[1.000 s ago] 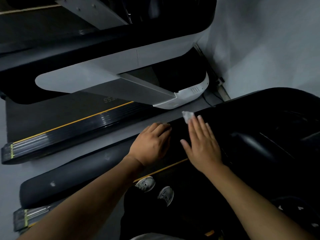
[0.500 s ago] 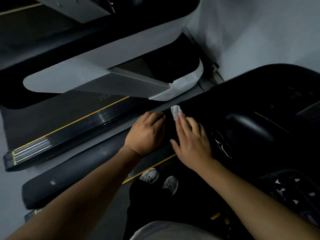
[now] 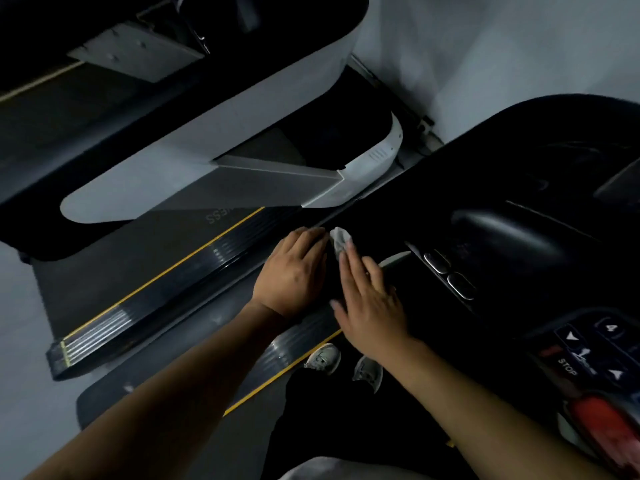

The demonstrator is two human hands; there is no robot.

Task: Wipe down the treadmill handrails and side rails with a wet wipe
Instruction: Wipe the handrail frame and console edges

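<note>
head cam | I see the left hand [image 3: 294, 271] palm down, fingers curled over the black handrail [image 3: 110, 389] | right hand [image 3: 372, 306] flat, fingers straight, pressing the crumpled wet wipe [image 3: 338, 239] onto the handrail just beside the left fingertips | console buttons [image 3: 450, 275] right, shoes [image 3: 323, 358] below

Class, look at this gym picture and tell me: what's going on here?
A person is wiping the black handrail of a treadmill. The right hand presses a crumpled wet wipe against the rail with straight fingers, and the wipe sticks out past the fingertips. The left hand rests on the same rail right beside it, fingers bent over the edge.
</note>
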